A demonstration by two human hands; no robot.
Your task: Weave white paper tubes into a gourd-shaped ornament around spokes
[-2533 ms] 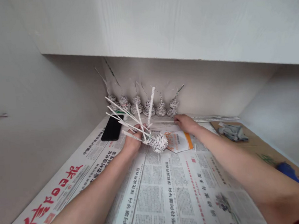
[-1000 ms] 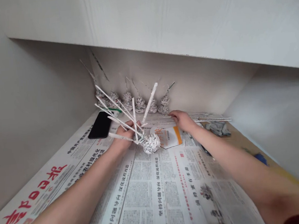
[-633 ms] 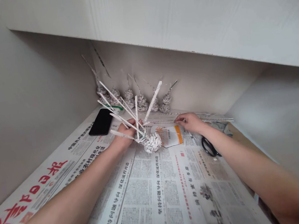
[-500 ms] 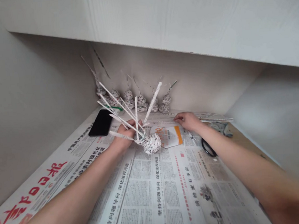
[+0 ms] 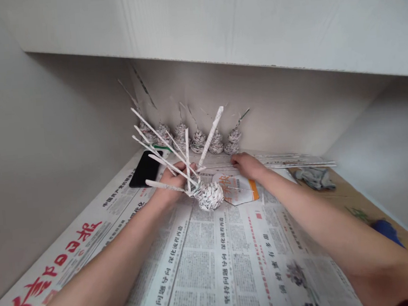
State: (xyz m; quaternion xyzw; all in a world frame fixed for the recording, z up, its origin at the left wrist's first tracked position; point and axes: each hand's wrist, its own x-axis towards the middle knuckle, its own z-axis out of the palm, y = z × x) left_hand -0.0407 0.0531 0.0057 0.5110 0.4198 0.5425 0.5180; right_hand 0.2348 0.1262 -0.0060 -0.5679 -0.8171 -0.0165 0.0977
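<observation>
Left hand (image 5: 177, 176): is holding the woven piece by its narrow end, the fingers closing round it and partly hiding behind the spokes
Woven piece (image 5: 210, 196): is tilting in the left hand over the newspaper, its round end, white with dark flecks, pointing right and toward the person; whether it is touching the paper, one cannot tell
Spokes (image 5: 211, 136): are fanning up and leftward out of the narrow end, one thicker spoke leaning right
Right hand (image 5: 248, 164): is reaching to the sticks, fingers bunching together; whether they are gripping a stick, one cannot tell
Sticks (image 5: 298, 165): are lying flat in a loose bundle, running sideways behind the card and out past the right hand
Gourds (image 5: 198, 142): six, woven, are standing in a row along the back wall (image 5: 286, 118), thin stems rising
Phone (image 5: 146, 169): black, is lying near the left hand, on its left
Card (image 5: 241, 196): white with an orange band, is lying between the woven piece and the right forearm (image 5: 307, 211)
Newspaper (image 5: 204, 247): is spreading beneath both arms, large red characters showing at left
Rag (image 5: 314, 178): grey, crumpled, is lying at right
Blue item (image 5: 387, 233): is showing beyond the right forearm, partly hidden
</observation>
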